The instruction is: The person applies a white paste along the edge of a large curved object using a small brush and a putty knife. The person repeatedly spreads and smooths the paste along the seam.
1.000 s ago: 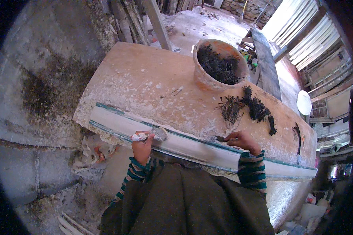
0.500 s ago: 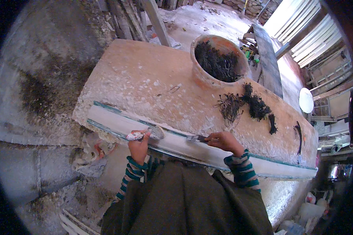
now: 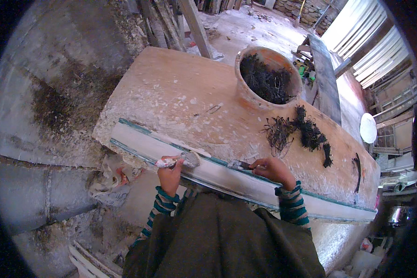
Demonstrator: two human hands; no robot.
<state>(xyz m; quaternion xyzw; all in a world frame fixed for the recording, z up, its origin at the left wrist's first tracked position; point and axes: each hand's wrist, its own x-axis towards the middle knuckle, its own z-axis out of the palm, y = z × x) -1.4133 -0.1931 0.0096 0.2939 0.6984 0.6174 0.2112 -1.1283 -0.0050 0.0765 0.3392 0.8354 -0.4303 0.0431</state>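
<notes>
My left hand (image 3: 170,178) is closed round the pale, smeared handle of a trowel (image 3: 190,161), its flat blade carrying whitish paste. Over to the right, my right hand (image 3: 277,172) grips a scraper (image 3: 237,164) with a dark handle; its blade tip points left at the strip's far edge. Both tools are over a long white strip (image 3: 136,140) with teal edges, which runs along the table's near side. The strip's surface looks smooth and wet-pale. My fingers partly cover both handles.
The white-spattered tan table (image 3: 171,83) bears an orange-brown bucket (image 3: 243,92) of dark fibre bundles. More dark fibre bundles (image 3: 310,134) lie beside it, with a thin dark strand (image 3: 357,173) farther right. A crumpled bag (image 3: 113,178) sits below the table's left end.
The whole scene has shifted slightly right and down in the picture. The scraper in my right hand has moved a little right along the strip's far edge; the trowel stays over the strip.
</notes>
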